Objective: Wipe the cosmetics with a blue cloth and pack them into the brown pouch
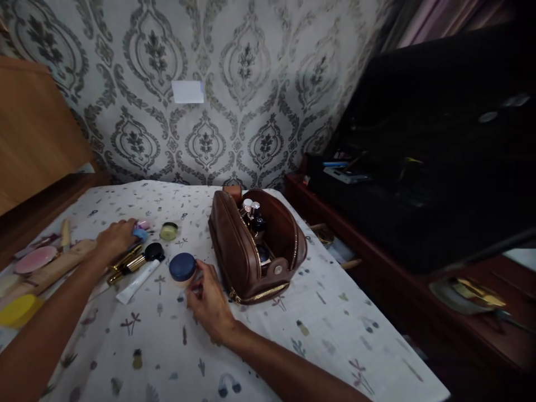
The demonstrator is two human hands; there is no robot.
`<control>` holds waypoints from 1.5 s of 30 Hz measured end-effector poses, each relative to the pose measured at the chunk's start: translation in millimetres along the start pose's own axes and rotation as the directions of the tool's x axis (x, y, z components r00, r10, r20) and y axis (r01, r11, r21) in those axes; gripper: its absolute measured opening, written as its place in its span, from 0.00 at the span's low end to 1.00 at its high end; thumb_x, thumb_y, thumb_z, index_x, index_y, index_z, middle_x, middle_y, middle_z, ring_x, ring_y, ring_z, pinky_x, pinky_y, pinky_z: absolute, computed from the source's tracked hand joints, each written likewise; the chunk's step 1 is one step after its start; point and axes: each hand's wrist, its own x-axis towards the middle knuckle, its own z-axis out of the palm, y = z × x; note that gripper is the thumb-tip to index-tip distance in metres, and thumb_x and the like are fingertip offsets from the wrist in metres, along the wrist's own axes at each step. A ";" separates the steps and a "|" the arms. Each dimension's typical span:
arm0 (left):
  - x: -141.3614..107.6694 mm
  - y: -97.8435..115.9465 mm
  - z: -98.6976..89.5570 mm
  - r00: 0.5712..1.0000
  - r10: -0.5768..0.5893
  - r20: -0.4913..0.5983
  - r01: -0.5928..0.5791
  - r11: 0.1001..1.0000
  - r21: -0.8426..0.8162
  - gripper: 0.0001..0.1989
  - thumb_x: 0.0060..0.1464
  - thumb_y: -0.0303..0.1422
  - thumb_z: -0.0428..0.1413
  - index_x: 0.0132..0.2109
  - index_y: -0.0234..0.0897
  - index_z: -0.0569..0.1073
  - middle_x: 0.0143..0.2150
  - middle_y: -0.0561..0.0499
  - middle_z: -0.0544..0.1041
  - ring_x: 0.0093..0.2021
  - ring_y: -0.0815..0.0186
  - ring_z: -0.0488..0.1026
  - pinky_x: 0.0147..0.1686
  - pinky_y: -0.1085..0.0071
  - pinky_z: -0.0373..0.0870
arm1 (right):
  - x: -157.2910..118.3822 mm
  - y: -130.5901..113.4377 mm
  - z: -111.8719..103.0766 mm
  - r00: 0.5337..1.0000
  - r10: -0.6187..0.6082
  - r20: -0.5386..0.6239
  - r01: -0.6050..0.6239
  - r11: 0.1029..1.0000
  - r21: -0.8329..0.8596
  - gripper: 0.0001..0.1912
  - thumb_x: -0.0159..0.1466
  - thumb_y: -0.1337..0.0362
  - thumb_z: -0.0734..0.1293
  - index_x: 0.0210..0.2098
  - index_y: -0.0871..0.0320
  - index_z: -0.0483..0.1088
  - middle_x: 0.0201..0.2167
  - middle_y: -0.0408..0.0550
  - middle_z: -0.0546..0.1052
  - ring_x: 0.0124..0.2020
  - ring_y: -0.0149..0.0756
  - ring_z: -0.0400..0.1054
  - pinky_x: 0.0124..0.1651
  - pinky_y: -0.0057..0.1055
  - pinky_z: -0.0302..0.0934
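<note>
Brown leather bag [234, 245] is seen near the centre, unzipped, mouth spread; dark bottles [258, 224] with pale caps are held inside. Blue-lidded jar [182, 268] is found at 9 o'clock from the bag, apart from it. The jar's 3 o'clock edge is met by the fingertips of the right hand [213, 307], fingers bent; whether it is gripped or only touched cannot be told. The left hand [115, 237] is placed at 10 o'clock from the jar, well apart from the right, fingers bent down over a small blue-and-purple item [140, 233]; its grip is hidden. At 9 o'clock from the jar, a white tube [138, 281] is laid slantwise, with a gold-and-black tube [133, 265] just past it. A small black-rimmed pot [168, 231] with greenish contents is set at 11 o'clock from the jar. A pink disc [37, 259] is seen at 9 o'clock from the left hand, a yellow lid [20, 310] at 8 o'clock. All are borne by a printed white cloth [335, 346]. Patterned wallpaper [247, 123] is shown at 12 o'clock, a big black panel [431, 139] at 2 o'clock.
</note>
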 end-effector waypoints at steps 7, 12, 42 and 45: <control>2.2 -0.1 2.3 0.999 0.016 -0.046 -0.015 0.999 0.030 0.18 0.59 0.30 0.45 0.53 0.35 0.70 0.52 0.37 0.75 0.51 0.45 0.73 0.36 0.61 0.67 | 0.2 0.1 0.6 1.000 0.001 -0.015 -0.001 1.000 -0.004 0.32 0.58 0.75 0.62 0.62 0.55 0.57 0.50 0.53 0.67 0.40 0.37 0.72 0.37 0.34 0.73; -10.6 -0.4 -0.5 0.989 0.017 -0.145 -0.019 1.000 -0.011 0.17 0.60 0.31 0.44 0.52 0.35 0.71 0.51 0.36 0.73 0.49 0.46 0.74 0.34 0.60 0.67 | -0.9 0.3 -0.2 0.999 -0.032 -0.032 0.032 0.999 -0.017 0.34 0.57 0.77 0.63 0.61 0.53 0.57 0.49 0.51 0.69 0.41 0.37 0.72 0.37 0.34 0.73; -114.0 39.0 33.0 0.909 0.257 -0.328 -0.303 0.948 -0.096 0.26 0.54 0.21 0.49 0.59 0.42 0.67 0.53 0.45 0.70 0.54 0.56 0.68 0.49 0.62 0.70 | 7.3 -0.3 -0.8 0.998 -0.045 0.051 0.046 0.999 -0.015 0.09 0.62 0.57 0.64 0.32 0.56 0.69 0.28 0.46 0.75 0.31 0.37 0.71 0.35 0.31 0.66; -99.3 28.1 28.8 0.929 0.242 -0.281 -0.262 0.964 -0.034 0.25 0.57 0.22 0.49 0.61 0.42 0.65 0.55 0.44 0.69 0.56 0.55 0.66 0.45 0.63 0.71 | 7.0 -1.9 -1.3 0.990 -0.061 0.126 0.066 0.997 -0.036 0.14 0.63 0.56 0.64 0.40 0.57 0.76 0.37 0.51 0.80 0.36 0.41 0.74 0.38 0.34 0.69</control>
